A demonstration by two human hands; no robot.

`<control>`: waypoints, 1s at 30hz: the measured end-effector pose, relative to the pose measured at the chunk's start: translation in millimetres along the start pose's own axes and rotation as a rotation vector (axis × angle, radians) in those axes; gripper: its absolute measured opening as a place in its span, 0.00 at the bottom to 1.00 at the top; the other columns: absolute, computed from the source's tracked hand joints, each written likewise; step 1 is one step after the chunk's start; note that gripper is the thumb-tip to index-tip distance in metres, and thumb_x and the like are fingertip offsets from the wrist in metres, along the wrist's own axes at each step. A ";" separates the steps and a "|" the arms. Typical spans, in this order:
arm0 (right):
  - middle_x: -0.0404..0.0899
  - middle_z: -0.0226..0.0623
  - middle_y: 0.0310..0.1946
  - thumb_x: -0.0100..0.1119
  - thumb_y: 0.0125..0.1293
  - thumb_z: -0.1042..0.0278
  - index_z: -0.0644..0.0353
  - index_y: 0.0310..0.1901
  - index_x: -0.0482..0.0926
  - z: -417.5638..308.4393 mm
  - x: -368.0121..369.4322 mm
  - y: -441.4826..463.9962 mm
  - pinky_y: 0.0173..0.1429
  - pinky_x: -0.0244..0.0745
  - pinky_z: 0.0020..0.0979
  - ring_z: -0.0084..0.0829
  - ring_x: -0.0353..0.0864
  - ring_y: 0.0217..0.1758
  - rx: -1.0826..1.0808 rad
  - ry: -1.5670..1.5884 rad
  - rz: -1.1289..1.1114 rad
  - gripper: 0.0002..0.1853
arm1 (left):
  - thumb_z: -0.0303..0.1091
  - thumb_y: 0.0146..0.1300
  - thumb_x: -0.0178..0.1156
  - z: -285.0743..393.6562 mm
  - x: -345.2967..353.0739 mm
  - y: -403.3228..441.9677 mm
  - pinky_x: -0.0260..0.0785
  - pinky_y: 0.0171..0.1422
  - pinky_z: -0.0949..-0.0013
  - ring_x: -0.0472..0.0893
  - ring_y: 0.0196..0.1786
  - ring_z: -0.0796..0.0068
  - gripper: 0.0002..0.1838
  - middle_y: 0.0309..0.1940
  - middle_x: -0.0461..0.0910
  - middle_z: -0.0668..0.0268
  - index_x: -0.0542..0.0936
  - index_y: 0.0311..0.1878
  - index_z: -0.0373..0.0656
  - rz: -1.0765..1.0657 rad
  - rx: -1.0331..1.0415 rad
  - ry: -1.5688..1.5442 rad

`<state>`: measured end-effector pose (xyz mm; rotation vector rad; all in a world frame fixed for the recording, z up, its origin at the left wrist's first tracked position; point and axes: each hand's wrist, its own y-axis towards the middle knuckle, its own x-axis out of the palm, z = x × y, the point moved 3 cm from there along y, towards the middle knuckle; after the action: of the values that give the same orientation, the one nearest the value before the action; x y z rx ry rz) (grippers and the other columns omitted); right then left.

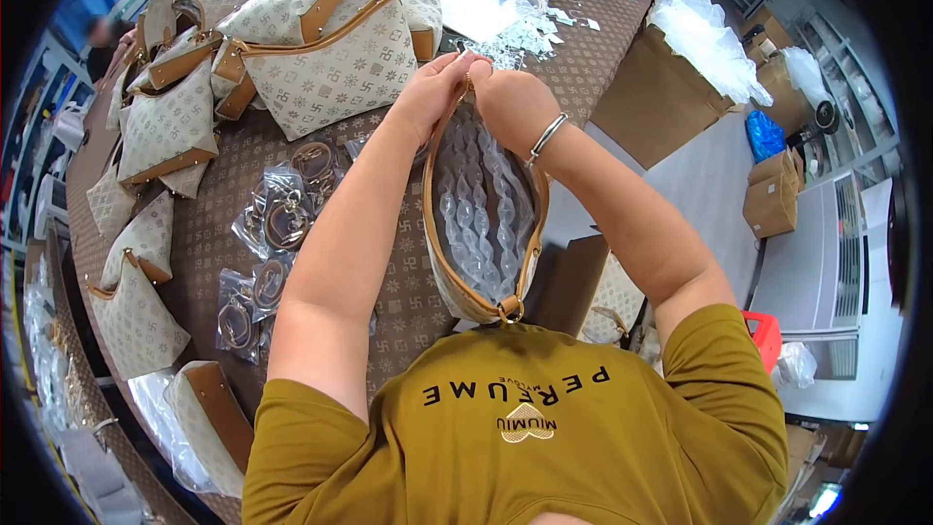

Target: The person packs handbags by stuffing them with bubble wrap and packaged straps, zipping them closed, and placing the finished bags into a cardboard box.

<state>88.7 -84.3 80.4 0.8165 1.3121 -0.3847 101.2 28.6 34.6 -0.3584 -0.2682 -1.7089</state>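
Note:
An open handbag (430, 224) with a tan edge lies in front of my body, clear inflated plastic packing (481, 204) inside it. Both hands meet at the bag's far end, by a small gold-coloured fitting. There my left hand (431, 97) has its fingers pinched together at the bag's edge. My right hand (513, 107), with a silver bracelet on the wrist, is closed against the same end, beside the left. What lies between the fingertips is too small to make out. A metal ring (510, 309) hangs at the bag's near end.
Several patterned handbags (330, 68) are piled on the patterned tablecloth (398, 282) at left. Bagged straps (282, 219) lie left of my left arm. Small clear packets (515, 34) are heaped beyond my hands. A cardboard box (651, 97) with plastic stands at right; part of another person (102, 44) shows far left.

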 end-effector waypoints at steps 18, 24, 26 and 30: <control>0.75 0.46 0.19 0.52 0.50 0.73 0.64 0.26 0.70 -37.3 4.0 -56.2 0.32 0.74 0.39 0.42 0.78 0.26 -0.252 0.025 -0.277 0.04 | 0.40 0.69 0.45 -8.9 0.7 16.2 0.67 0.39 0.74 0.72 0.31 0.79 0.15 0.26 0.73 0.68 0.72 0.30 0.40 0.396 0.229 0.103; 0.76 0.47 0.21 0.52 0.53 0.72 0.66 0.26 0.71 -24.9 -2.9 -74.0 0.32 0.74 0.39 0.44 0.79 0.26 -0.110 0.200 -0.250 0.06 | 0.41 0.68 0.48 -7.5 21.0 -0.4 0.66 0.43 0.74 0.72 0.34 0.80 0.14 0.29 0.73 0.68 0.74 0.40 0.39 0.361 0.289 0.311; 0.77 0.47 0.22 0.52 0.56 0.71 0.67 0.26 0.72 -12.6 0.2 -75.7 0.32 0.74 0.39 0.45 0.79 0.26 -0.055 0.351 -0.264 0.07 | 0.43 0.66 0.50 -10.4 27.8 -12.2 0.65 0.50 0.71 0.73 0.43 0.75 0.19 0.40 0.73 0.63 0.67 0.54 0.41 0.327 0.290 0.335; 0.77 0.49 0.23 0.52 0.58 0.69 0.66 0.26 0.73 7.0 4.6 -81.0 0.32 0.73 0.40 0.46 0.78 0.27 0.340 0.945 -0.360 0.09 | 0.44 0.53 0.65 -26.6 33.2 -74.0 0.56 0.66 0.66 0.60 0.65 0.61 0.49 0.63 0.55 0.49 0.45 0.69 0.38 0.210 0.118 0.527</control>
<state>40.2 -142.8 51.2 1.1055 2.3355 -0.5418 21.1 0.8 24.5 0.1517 0.0549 -1.5104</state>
